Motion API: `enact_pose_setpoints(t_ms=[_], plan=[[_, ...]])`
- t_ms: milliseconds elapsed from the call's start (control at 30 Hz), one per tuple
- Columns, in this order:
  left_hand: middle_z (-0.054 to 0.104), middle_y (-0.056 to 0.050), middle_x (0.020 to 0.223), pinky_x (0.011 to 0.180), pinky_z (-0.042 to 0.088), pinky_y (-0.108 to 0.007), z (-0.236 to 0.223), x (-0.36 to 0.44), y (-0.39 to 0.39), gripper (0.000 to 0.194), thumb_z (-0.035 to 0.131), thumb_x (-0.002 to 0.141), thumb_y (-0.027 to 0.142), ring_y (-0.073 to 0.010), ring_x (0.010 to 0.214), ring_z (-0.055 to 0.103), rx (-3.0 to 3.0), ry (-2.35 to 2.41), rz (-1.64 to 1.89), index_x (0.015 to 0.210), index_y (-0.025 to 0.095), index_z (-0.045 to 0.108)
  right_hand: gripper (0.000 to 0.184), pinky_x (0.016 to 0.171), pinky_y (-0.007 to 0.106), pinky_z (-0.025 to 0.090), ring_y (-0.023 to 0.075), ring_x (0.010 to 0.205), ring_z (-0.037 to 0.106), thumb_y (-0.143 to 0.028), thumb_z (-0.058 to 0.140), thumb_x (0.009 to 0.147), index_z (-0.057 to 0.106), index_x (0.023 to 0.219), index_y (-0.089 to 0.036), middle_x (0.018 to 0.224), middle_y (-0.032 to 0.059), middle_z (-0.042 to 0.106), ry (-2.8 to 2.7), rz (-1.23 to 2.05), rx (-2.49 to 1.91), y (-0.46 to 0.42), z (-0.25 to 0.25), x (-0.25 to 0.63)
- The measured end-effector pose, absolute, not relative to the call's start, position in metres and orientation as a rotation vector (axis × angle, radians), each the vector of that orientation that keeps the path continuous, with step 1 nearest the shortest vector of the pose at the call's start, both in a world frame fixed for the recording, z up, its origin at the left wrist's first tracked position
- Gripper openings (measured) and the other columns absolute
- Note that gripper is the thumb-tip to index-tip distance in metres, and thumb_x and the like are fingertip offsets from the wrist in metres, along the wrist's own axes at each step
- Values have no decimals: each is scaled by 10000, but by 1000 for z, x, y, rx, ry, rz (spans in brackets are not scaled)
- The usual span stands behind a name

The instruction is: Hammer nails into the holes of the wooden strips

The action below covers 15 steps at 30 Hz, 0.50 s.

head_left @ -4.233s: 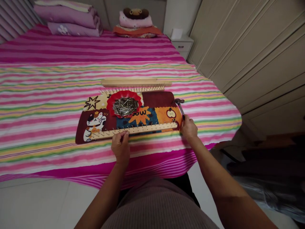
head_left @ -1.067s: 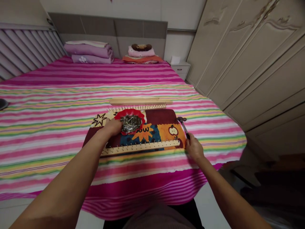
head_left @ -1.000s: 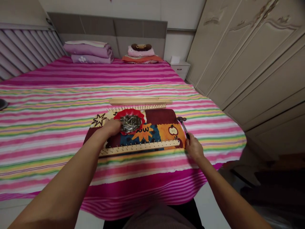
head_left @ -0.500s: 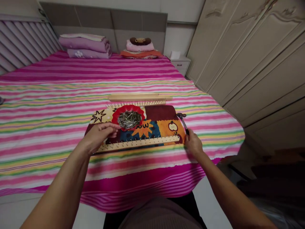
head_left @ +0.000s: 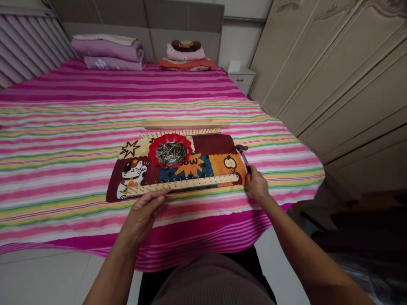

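Wooden strip [head_left: 193, 182] on mat [head_left: 212, 145], striped bed [head_left: 63, 169], right hand [head_left: 257, 185] gripping hammer [head_left: 244, 157], left hand [head_left: 143, 214] pinching nail [head_left: 168, 195], wardrobe [head_left: 305, 80] alongside

Hammer [head_left: 244, 156] grip hidden, headboard [head_left: 186, 19] cropped
The right hand [head_left: 257, 184] covers the grip; anything the left hand [head_left: 143, 214] pinches is too small to tell.

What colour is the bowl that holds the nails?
The bowl is red, best seen in the head view.
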<state>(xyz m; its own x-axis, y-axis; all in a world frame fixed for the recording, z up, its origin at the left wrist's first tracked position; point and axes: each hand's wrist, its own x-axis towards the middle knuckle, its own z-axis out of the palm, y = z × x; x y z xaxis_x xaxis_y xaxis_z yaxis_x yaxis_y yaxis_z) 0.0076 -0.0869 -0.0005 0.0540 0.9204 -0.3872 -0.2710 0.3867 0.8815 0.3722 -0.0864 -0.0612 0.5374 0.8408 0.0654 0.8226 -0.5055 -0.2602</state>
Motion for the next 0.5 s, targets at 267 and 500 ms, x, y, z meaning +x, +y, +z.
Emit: enact_pose_setpoints(t_ms=[267, 500], plan=[[705, -8, 827, 567, 561, -279, -15, 11, -83, 350, 743, 655, 352, -166, 691, 691, 670, 1230, 1128, 947, 218, 604, 401, 570, 273, 268, 178, 701, 516, -232, 394, 932, 496, 1314, -161, 926, 102, 642, -1391, 85, -2519, -86, -65, 374], [686, -3, 767, 641, 570, -295, -21, 31, -82, 412, 783, 572, 373, -164, 689, 687, 728, 1247, 1177, 905, 173, 643, 414, 565, 267, 279, 177, 708, 524, -245, 405, 931, 482, 1331, -173, 943, 103, 642, -1388, 99, -2531, -87, -65, 374]])
